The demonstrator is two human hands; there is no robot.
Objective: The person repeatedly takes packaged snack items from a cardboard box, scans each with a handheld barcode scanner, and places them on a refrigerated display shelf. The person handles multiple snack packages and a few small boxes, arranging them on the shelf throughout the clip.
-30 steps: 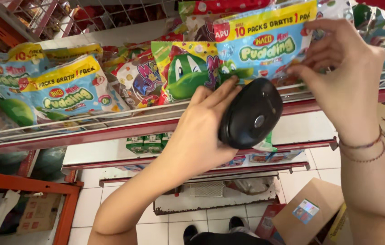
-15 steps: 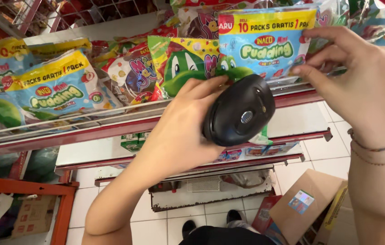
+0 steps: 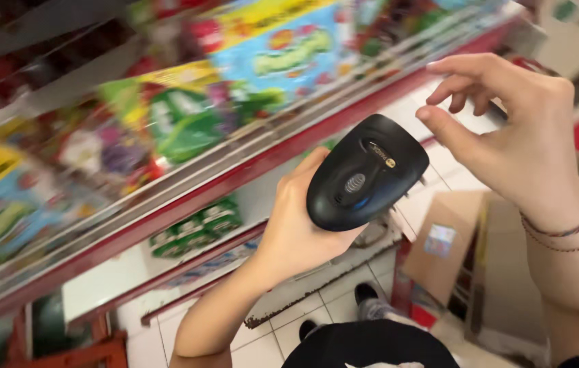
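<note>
Scanner [image 3: 366, 174] in grip: the left hand [image 3: 301, 225] wraps its fingers around a black handheld barcode scanner and holds it up in front of a red-edged store shelf [image 3: 235, 178]. The right hand [image 3: 507, 129] hovers just to the right of the scanner, fingers loosely curled and apart, gripping nothing; its thumb tip lies close to the scanner's upper edge, though whether they touch cannot be told. Thin bracelets [image 3: 562, 235] circle the right wrist. Beyond the left hand, blurred bright snack packets [image 3: 269, 54] line the shelf, with small green cartons [image 3: 194, 228] on a lower shelf to the left of that hand. Below the right hand, an open cardboard box [image 3: 449, 245] sits on the white tiled floor [image 3: 282, 334], near the person's dark shoes [image 3: 364, 294].
</note>
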